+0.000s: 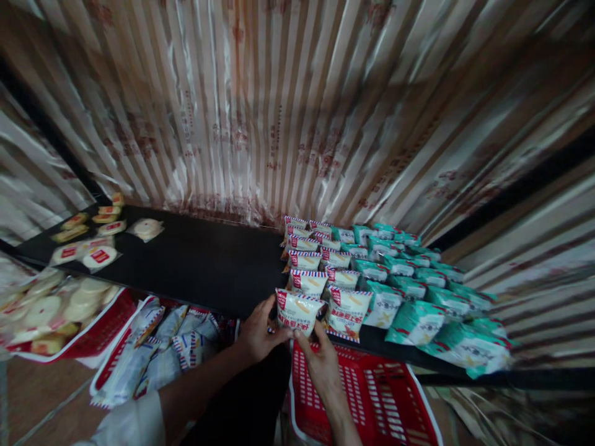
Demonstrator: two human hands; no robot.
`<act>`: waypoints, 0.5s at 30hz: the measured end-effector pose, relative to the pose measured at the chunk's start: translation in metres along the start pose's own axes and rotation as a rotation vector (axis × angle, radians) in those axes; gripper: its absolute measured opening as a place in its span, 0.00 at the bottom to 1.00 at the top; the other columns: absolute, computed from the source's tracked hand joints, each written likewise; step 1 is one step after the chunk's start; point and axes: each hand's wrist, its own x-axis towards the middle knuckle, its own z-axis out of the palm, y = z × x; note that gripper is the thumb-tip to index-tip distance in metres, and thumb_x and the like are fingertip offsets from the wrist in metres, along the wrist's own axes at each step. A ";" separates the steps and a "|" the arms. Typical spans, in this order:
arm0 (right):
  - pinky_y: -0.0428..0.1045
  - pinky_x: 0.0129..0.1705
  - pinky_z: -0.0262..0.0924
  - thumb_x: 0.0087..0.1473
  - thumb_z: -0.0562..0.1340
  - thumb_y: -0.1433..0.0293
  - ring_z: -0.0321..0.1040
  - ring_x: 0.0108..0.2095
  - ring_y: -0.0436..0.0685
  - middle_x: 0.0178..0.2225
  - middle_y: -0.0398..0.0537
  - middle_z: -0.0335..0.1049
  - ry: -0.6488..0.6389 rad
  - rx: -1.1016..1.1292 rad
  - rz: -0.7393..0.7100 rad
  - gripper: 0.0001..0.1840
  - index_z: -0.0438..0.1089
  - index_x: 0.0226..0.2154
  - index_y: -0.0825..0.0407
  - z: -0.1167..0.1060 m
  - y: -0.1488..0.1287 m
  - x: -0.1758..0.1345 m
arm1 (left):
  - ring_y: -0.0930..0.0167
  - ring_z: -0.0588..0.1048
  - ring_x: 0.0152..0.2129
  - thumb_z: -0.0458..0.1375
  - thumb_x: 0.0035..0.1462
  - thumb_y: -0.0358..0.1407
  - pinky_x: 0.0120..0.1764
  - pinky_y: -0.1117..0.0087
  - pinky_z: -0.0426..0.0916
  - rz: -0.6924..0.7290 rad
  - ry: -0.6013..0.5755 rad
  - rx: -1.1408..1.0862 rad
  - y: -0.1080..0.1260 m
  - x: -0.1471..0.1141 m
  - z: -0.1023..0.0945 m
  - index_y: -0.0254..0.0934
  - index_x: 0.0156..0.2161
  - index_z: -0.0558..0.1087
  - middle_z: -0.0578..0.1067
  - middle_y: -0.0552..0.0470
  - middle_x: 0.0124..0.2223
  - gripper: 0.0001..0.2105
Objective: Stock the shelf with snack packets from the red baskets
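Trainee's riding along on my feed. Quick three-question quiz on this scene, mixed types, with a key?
1. True or false: the left hand and right hand both touch one white packet.
2. What two main colours are the rightmost packets on the black shelf?
3. The wrapped round items on that shelf lie toward its: A) left end, B) middle, C) right end.

Key: 1 true; 2 green and white; 3 A.
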 end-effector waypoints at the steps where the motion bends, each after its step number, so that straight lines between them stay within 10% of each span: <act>1: 0.55 0.48 0.62 0.46 0.62 0.57 0.68 0.44 0.61 0.45 0.53 0.71 -0.015 0.011 0.007 0.27 0.67 0.46 0.54 0.003 -0.001 0.001 | 0.67 0.72 0.37 0.59 0.48 0.41 0.38 0.68 0.69 -0.019 -0.003 0.001 0.000 0.000 0.000 0.33 0.55 0.61 0.70 0.42 0.49 0.29; 15: 0.60 0.57 0.51 0.56 0.52 0.60 0.51 0.59 0.62 0.59 0.59 0.53 0.068 -0.278 -0.239 0.32 0.50 0.59 0.57 0.086 -0.017 0.025 | 0.73 0.71 0.26 0.56 0.49 0.38 0.32 0.73 0.65 -0.202 0.202 0.091 -0.019 0.035 -0.061 0.37 0.44 0.68 0.75 0.54 0.36 0.15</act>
